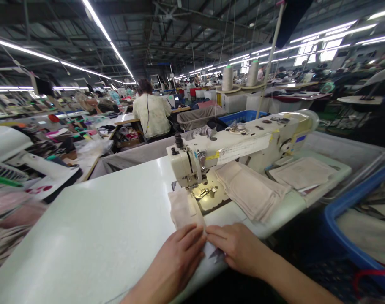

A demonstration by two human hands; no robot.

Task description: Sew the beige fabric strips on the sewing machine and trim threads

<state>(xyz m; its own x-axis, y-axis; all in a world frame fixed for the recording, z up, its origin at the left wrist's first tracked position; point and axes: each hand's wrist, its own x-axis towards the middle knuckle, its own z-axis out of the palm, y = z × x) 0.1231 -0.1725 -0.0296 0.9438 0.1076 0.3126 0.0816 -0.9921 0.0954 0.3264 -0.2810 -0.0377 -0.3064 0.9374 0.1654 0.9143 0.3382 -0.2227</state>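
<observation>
A beige fabric piece (182, 207) lies on the sewing machine table, its far end beside the needle area and its near end under my fingertips. My left hand (180, 256) is closed on the near edge, fingers together, thumb mostly hidden. Against it, fingertips almost touching, my right hand (238, 247) pinches the same edge from the right. A small grey pointed thing (217, 255) shows below my right fingers; I cannot make out what it is. Just beyond stands the white sewing machine (243, 137), its light falling on the metal needle plate (208, 194).
A stack of beige fabric pieces (252, 190) lies right of the needle, with more pieces (303, 172) farther right. Blue basket (330, 211) and clear bin (366, 154) flank the table. Thread cones (227, 78) stand behind. A person (149, 110) sits ahead, back turned.
</observation>
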